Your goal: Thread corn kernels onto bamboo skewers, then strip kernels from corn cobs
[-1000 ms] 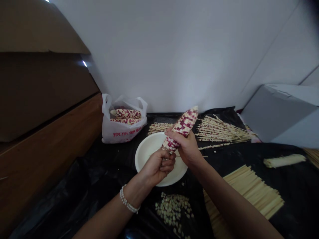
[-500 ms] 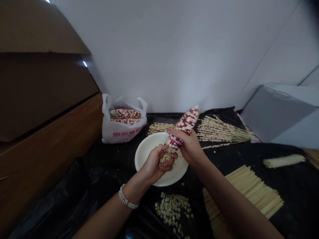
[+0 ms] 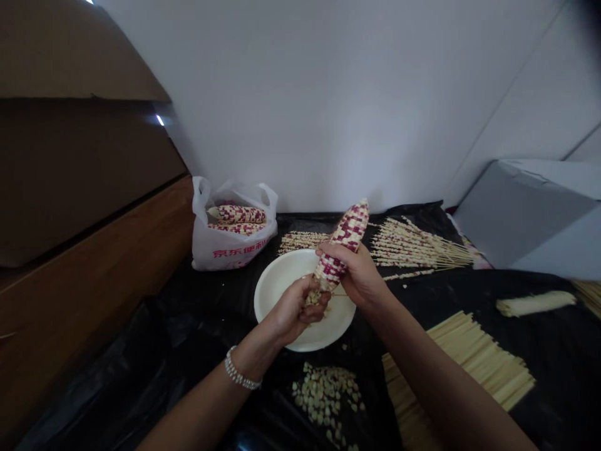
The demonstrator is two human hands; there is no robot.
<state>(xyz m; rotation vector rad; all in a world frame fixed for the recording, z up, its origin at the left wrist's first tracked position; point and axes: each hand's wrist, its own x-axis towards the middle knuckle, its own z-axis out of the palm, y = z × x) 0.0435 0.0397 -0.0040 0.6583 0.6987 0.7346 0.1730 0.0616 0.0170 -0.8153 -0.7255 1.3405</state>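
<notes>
An ear of corn (image 3: 346,237), speckled purple and cream, is held tilted over a white bowl (image 3: 270,288), its tip pointing up and away. My right hand (image 3: 355,269) is wrapped round its middle, thumb across the near side. My left hand (image 3: 298,307) is closed at the ear's lower end, the thumb pressed there. Pale corn kernels (image 3: 313,298) show between the left fingers and the ear. What lies deeper in the left palm is hidden. A thin stick shows over the bowl beside the ear's lower end.
A white plastic bag (image 3: 230,247) of corn ears stands left. Skewers threaded with kernels (image 3: 406,246) lie behind right. Bare sticks (image 3: 483,360), a stripped cob (image 3: 535,304) and loose kernels (image 3: 326,394) lie on black sheeting (image 3: 188,338). A wall and white box (image 3: 526,213) stand beyond.
The ear's tip has swung slightly left and the ear stands a little steeper. The left thumb has shifted slightly at its lower end. Both hands stay closed; other things have not moved.
</notes>
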